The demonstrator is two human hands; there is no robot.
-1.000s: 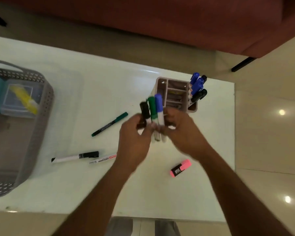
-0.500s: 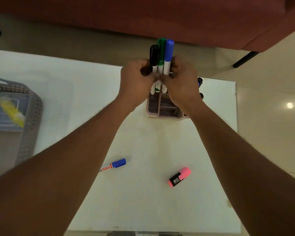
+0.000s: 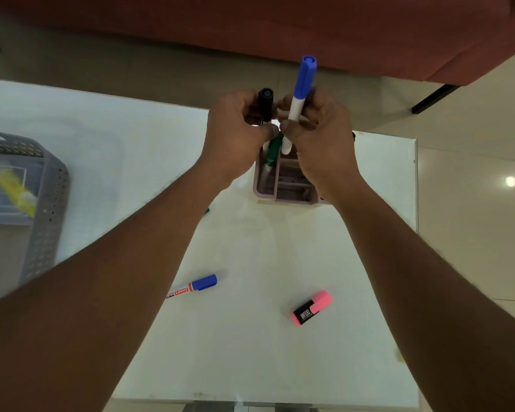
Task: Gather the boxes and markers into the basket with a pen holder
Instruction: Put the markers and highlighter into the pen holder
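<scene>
Both my hands are raised over the pink pen holder (image 3: 283, 194) at the far side of the white table. My left hand (image 3: 235, 138) grips a black-capped marker (image 3: 265, 104), held upright. My right hand (image 3: 318, 138) grips a blue-capped marker (image 3: 302, 87), which sticks up higher. Between the hands a green marker (image 3: 272, 153) slants down into the holder's left compartment. A blue-capped marker (image 3: 194, 286) and a pink highlighter (image 3: 311, 307) lie loose on the table nearer to me. The grey basket (image 3: 48, 209) is at the left edge, with a clear box (image 3: 6, 191) inside.
The white table (image 3: 250, 352) ends just right of the holder and just beyond it. A green marker tip (image 3: 207, 210) shows past my left forearm. A red-brown sofa (image 3: 280, 25) stands beyond the table, over a beige tiled floor.
The bundle of markers has split: the green marker has dropped into the holder, the black one has sunk lower in my left hand, and the blue one stays raised in my right hand.
</scene>
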